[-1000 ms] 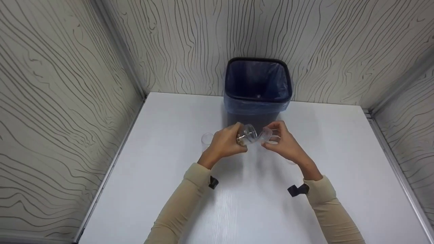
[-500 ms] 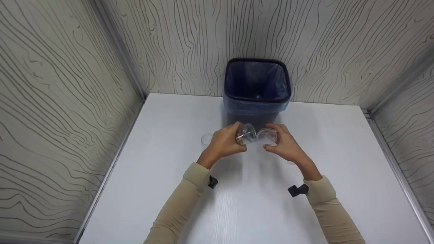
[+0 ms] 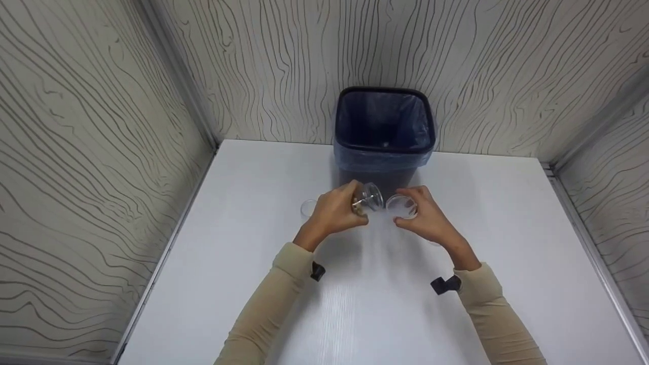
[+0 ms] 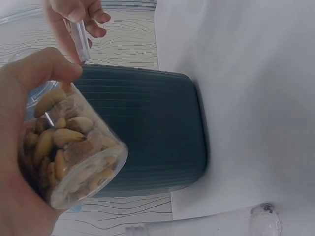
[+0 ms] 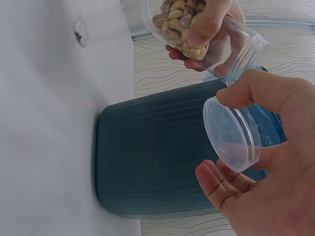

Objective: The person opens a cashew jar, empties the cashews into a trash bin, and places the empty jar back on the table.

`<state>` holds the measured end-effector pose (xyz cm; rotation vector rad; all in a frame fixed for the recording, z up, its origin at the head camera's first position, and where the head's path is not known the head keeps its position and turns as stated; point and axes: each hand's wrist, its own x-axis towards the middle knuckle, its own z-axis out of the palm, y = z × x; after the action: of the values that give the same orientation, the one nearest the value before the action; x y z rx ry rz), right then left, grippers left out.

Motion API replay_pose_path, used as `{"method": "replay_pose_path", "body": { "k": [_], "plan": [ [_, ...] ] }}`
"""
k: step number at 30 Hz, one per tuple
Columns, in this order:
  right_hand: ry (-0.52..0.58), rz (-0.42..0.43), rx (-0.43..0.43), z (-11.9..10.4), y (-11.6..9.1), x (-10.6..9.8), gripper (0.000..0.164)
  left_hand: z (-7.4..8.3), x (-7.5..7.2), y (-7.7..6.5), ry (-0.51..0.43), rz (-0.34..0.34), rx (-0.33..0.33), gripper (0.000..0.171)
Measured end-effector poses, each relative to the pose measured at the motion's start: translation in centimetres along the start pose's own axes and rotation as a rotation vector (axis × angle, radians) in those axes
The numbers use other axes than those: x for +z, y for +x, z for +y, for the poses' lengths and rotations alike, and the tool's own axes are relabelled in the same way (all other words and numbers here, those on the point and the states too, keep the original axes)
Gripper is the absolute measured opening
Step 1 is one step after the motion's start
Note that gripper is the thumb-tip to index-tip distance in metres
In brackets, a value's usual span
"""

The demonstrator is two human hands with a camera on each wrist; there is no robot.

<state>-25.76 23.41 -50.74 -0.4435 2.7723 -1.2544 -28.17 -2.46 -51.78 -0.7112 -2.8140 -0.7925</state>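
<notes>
A clear plastic jar (image 3: 369, 197) lies tilted in my left hand (image 3: 334, 210), its threaded open mouth towards the right. Cashew nuts (image 4: 64, 140) fill its bottom end, and some look darker, with skins on. My left fingers and thumb wrap round the jar's body. My right hand (image 3: 426, 215) pinches a clear round lid (image 5: 232, 135) by its edge, thumb on one side and fingers on the other. The lid is off the jar, close beside its mouth. Both hands are raised in front of the bin, above the table.
A dark bin (image 3: 377, 177) with a blue liner bag stands against the patterned back wall. Left of my left hand, a second clear container (image 4: 216, 226) stands on the white table (image 3: 253, 203). A faint clear rim (image 3: 435, 244) shows under my right wrist.
My right hand has turned the lid from nearly edge-on to facing the head camera. My left hand and the jar have barely moved.
</notes>
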Motion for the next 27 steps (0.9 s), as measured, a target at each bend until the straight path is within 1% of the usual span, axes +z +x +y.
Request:
{"method": "replay_pose_path", "body": {
  "k": [8, 16, 27],
  "plan": [
    [-0.066, -0.005, -0.013, 0.4, 0.0, 0.1, 0.071, 0.2, -0.3, 0.1, -0.020, 0.009, 0.004, 0.058],
    [-0.143, -0.015, -0.010, 0.6, 0.0, 0.1, 0.068, 0.3, -0.7, 0.1, -0.011, 0.013, 0.005, 0.055],
    [-0.163, -0.013, -0.008, 1.1, 0.2, 0.1, 0.067, 0.1, -1.1, 0.2, -0.015, 0.031, 0.008, 0.056]
  ]
}}
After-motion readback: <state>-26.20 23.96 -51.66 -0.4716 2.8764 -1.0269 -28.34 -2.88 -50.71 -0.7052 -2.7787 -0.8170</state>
